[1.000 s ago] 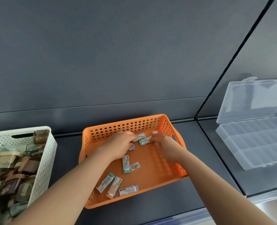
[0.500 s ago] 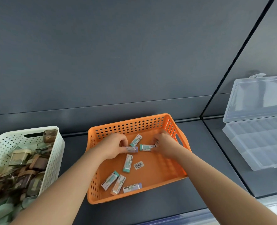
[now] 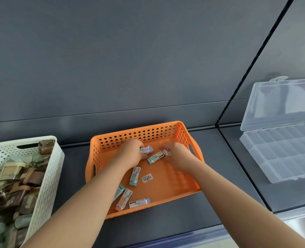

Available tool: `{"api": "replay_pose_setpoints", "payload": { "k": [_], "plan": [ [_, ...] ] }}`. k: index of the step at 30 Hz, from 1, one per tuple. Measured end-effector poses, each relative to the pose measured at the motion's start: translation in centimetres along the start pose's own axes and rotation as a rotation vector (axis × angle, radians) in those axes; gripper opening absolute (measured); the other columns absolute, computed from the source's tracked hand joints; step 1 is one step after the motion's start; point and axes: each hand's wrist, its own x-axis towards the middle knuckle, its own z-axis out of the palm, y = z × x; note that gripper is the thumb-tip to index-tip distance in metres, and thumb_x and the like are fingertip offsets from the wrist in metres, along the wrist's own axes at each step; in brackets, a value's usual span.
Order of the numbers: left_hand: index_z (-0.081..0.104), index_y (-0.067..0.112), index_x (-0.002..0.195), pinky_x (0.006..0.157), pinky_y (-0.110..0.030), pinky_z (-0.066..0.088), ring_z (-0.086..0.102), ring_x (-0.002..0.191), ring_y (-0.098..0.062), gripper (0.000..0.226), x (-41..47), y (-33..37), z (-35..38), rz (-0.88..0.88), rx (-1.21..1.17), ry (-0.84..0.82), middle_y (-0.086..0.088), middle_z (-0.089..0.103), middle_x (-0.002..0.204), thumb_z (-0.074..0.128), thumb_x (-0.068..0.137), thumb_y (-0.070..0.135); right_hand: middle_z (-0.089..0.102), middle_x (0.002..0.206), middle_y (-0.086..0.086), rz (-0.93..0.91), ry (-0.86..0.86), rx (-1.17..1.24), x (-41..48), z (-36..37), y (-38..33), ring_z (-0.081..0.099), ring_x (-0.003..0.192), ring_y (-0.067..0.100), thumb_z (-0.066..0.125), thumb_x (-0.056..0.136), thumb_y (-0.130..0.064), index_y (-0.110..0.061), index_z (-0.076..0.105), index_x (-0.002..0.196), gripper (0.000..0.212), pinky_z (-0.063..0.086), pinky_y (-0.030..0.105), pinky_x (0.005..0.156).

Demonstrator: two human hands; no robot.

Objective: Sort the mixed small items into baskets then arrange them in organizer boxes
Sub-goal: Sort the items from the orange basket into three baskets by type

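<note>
Light, stiff erasers (image 3: 155, 157) in orange basket (image 3: 167, 183): pinch across long sides; left hand (image 3: 130, 151) gripping one, right hand (image 3: 178, 154) seemingly pinching another.

Inside the orange basket (image 3: 139, 130), our left grip (image 3: 131, 153) curls round a purple eraser (image 3: 146, 150) and our right grip (image 3: 179, 156) pinches a second eraser (image 3: 166, 151). More erasers (image 3: 134, 176) lie loose on its floor.

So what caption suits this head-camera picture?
Left hand grips a purple eraser, right hand pinches a small eraser, inside the orange basket; open organizer box stands alongside.
</note>
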Motion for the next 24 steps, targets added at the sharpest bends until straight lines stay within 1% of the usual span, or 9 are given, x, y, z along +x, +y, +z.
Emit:
{"api": "replay_pose_setpoints", "payload": {
  "k": [3,6,9,12,15,18,20,22,24],
  "plan": [
    [0.07,0.02,0.089,0.067,-0.037,0.051,0.061,0.076,-0.02,0.012,-0.5,-1.0,-0.6,-0.018,-0.068,-0.042,0.0,0.067,0.086,0.065,0.087,0.03,0.041,0.132,0.004,-0.048,-0.064,-0.115,0.3,0.0,-0.6,0.054,0.109,0.024,0.053,0.095,-0.016,-0.027,0.052,0.131,0.038,0.047,0.033,0.095],
    [0.067,0.018,0.082,0.056,-0.033,0.039,0.055,0.065,-0.021,0.016,-2.2,-2.2,-1.8,-0.015,-0.098,0.006,-0.007,0.065,0.08,0.061,0.089,0.032,0.04,0.125,0.004,-0.06,-0.068,-0.153,0.7,0.5,-1.0,0.053,0.102,0.021,0.06,0.092,-0.025,-0.024,0.058,0.121,0.029,0.048,0.032,0.092],
    [0.064,0.022,0.082,0.055,-0.036,0.04,0.054,0.065,-0.019,0.015,-4.9,-3.1,-3.3,-0.01,-0.144,0.081,-0.001,0.061,0.074,0.06,0.089,0.034,0.04,0.123,0.003,-0.062,-0.102,-0.191,0.8,0.5,-1.8,0.054,0.097,0.019,0.062,0.09,-0.03,-0.018,0.059,0.117,0.029,0.05,0.03,0.088],
    [0.063,0.029,0.082,0.053,-0.027,0.037,0.055,0.064,-0.011,0.013,-8.1,-3.6,-5.1,0.002,-0.181,0.205,0.008,0.059,0.072,0.059,0.09,0.038,0.042,0.122,0.001,-0.107,-0.054,-0.083,0.2,0.0,-3.8,0.053,0.094,0.016,0.064,0.088,-0.031,-0.02,0.061,0.115,0.029,0.045,0.023,0.079],
    [0.066,0.032,0.093,0.06,-0.024,0.039,0.057,0.076,-0.006,0.008,-11.6,-5.3,-6.8,-0.038,-0.343,0.356,0.012,0.061,0.082,0.063,0.087,0.036,0.048,0.119,-0.002,-0.2,0.025,0.047,-0.8,-0.5,-7.1,0.051,0.095,0.013,0.067,0.086,-0.033,-0.025,0.063,0.109,0.025,0.038,0.018,0.074],
    [0.068,0.027,0.087,0.059,-0.026,0.037,0.056,0.07,-0.008,0.005,-15.3,-8.7,-8.4,-0.103,-0.457,0.491,0.008,0.062,0.074,0.067,0.084,0.031,0.052,0.112,-0.005,-0.308,0.051,0.122,-2.1,-0.6,-12.2,0.057,0.096,0.018,0.067,0.085,-0.036,-0.024,0.064,0.108,0.026,0.043,0.024,0.073],
    [0.068,0.024,0.085,0.061,-0.034,0.041,0.055,0.066,-0.014,0.008,-17.9,-11.6,-9.4,-0.155,-0.484,0.555,0.001,0.064,0.071,0.068,0.083,0.032,0.053,0.105,-0.005,-0.356,0.047,0.18,-2.6,-0.2,-16.3,0.06,0.092,0.019,0.068,0.085,-0.032,-0.021,0.066,0.104,0.022,0.046,0.027,0.073],
    [0.069,0.025,0.087,0.066,-0.038,0.047,0.06,0.07,-0.019,0.007,-20.4,-14.8,-10.3,-0.23,-0.483,0.609,0.0,0.066,0.074,0.069,0.084,0.031,0.054,0.103,-0.005,-0.431,0.032,0.214,-2.6,1.1,-20.4,0.056,0.092,0.015,0.07,0.083,-0.029,-0.02,0.067,0.096,0.016,0.042,0.015,0.069],
    [0.069,0.025,0.089,0.07,-0.039,0.049,0.061,0.075,-0.019,0.007,-23.0,-18.4,-11.3,-0.305,-0.479,0.661,0.0,0.068,0.078,0.068,0.084,0.029,0.052,0.109,-0.005,-0.484,-0.019,0.215,-2.4,3.1,-24.4,0.051,0.094,0.008,0.071,0.083,-0.03,-0.022,0.066,0.097,0.017,0.038,0.006,0.069]
  ]
}}
